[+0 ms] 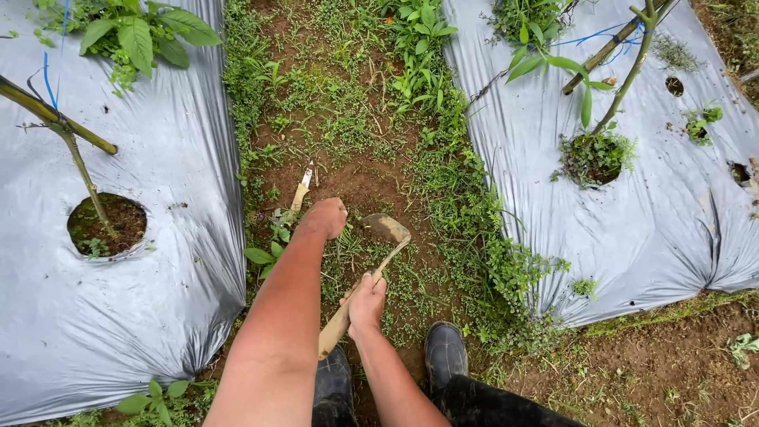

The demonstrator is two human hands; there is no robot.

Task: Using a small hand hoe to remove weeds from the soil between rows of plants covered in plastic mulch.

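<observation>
Person weeded a furrow with a hand hoe (371, 277) between two sheets of grey plastic mulch.

Right hand (366, 303) was closed around the hoe's wooden handle, the curved, soil-caked blade resting on the dirt path just ahead of the hand. Left hand (326, 217) was bunched shut low in the weeds beside the blade; whether it held anything could not be told. A small knife (301, 190) lay on the soil just beyond the left hand. Black boots (445, 353) stood behind. Left mulch sheet (174, 158) had a planting hole with a thin stem; right mulch sheet (656, 221) carried a staked plant.
</observation>
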